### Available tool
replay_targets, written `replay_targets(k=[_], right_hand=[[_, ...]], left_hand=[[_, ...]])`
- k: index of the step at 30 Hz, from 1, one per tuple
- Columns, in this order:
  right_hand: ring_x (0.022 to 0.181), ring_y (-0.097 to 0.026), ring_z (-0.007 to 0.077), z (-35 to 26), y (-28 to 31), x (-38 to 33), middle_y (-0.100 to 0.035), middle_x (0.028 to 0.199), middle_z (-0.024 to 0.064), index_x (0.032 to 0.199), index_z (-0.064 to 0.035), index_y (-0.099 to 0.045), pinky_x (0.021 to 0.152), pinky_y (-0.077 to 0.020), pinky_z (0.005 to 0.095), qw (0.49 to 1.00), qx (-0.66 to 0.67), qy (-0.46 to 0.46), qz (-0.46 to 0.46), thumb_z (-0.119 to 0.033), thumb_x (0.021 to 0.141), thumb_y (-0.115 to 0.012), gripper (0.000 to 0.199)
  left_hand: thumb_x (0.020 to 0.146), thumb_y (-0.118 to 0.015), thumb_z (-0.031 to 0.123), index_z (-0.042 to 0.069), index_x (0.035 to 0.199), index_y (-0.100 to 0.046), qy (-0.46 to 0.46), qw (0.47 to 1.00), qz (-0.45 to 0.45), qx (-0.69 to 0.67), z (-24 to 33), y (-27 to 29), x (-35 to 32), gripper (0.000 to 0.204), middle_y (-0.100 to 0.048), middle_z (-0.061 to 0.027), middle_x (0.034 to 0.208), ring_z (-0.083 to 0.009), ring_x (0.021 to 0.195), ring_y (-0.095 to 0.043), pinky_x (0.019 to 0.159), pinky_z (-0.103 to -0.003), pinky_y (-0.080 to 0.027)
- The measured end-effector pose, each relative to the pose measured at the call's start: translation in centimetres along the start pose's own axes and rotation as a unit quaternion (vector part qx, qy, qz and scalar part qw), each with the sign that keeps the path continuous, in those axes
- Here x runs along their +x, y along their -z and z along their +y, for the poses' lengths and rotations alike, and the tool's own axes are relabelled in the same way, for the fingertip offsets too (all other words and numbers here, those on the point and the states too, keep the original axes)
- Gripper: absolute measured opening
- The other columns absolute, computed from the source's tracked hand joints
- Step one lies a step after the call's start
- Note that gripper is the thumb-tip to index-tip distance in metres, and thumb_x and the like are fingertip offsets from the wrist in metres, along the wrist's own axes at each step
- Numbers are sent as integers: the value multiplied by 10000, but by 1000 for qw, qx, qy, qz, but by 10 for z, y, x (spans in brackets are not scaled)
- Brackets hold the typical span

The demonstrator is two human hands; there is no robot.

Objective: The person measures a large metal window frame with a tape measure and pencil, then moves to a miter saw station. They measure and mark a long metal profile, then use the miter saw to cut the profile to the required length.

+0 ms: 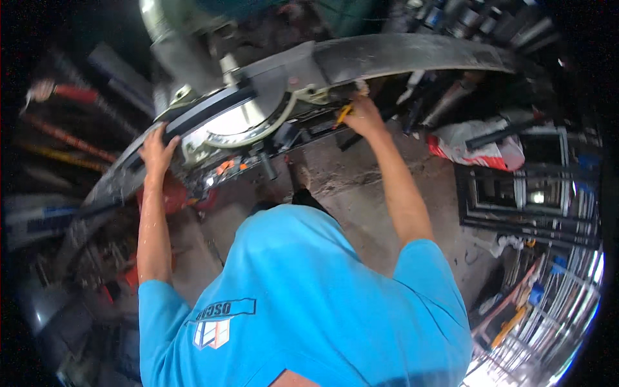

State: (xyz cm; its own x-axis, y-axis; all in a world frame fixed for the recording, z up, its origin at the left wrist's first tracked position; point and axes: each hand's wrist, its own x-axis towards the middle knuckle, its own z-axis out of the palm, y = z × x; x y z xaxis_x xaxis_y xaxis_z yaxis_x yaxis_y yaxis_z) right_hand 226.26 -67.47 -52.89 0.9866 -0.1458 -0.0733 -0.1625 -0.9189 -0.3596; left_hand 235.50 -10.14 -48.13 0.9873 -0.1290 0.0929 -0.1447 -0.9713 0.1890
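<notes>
A dark, straight metal bar (213, 111) lies across the round table of a mitre saw (248, 135). At its left end my left hand (157, 153) holds it, thumb on the near side and fingers over the top. My right hand (365, 118) is closed at the right side of the saw, by the long grey bench edge (412, 53). From its palm sticks out a small yellow tool (344, 114), its kind unclear. The fingertips reach toward the fence and are partly blurred.
Orange bits (230, 166) lie on a ledge below the saw. To the right are a white and red sack (480, 145) and dark window frames (522, 187). Long profiles (554, 309) are stacked at the lower right. A red-handled tool (76, 94) is at the far left.
</notes>
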Motion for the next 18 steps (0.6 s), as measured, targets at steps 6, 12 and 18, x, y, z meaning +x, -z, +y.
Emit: replay_targets(k=[6, 12, 18], right_hand=[[1128, -560, 437, -3, 6, -19, -602, 1144, 283, 1203, 38, -529, 926, -468, 493, 990, 130, -50, 4, -352, 856, -675, 542], [1282, -452, 428, 2, -12, -24, -533, 1307, 268, 1282, 39, -512, 1081, -363, 474, 990, 126, -9, 65, -353, 912, -609, 548], [1280, -450, 437, -3, 0, -45, -533, 1307, 269, 1236, 26, -521, 1061, -371, 522, 972, 172, -11, 159, -353, 886, -644, 530]], left_hand=[[838, -735, 240, 44, 1182, -659, -4, 995, 8, -102, 1, 5, 6, 403, -674, -141, 1178, -321, 1113, -620, 969, -406, -443], [800, -772, 55, -30, 1121, -666, -64, 987, 24, -146, 10, 13, -8, 348, -689, -171, 1057, -260, 984, -658, 900, -341, -483], [824, -743, 31, -61, 1101, -650, -51, 959, -42, -275, 41, 31, -31, 307, -667, -121, 1016, -213, 951, -612, 872, -329, -470]])
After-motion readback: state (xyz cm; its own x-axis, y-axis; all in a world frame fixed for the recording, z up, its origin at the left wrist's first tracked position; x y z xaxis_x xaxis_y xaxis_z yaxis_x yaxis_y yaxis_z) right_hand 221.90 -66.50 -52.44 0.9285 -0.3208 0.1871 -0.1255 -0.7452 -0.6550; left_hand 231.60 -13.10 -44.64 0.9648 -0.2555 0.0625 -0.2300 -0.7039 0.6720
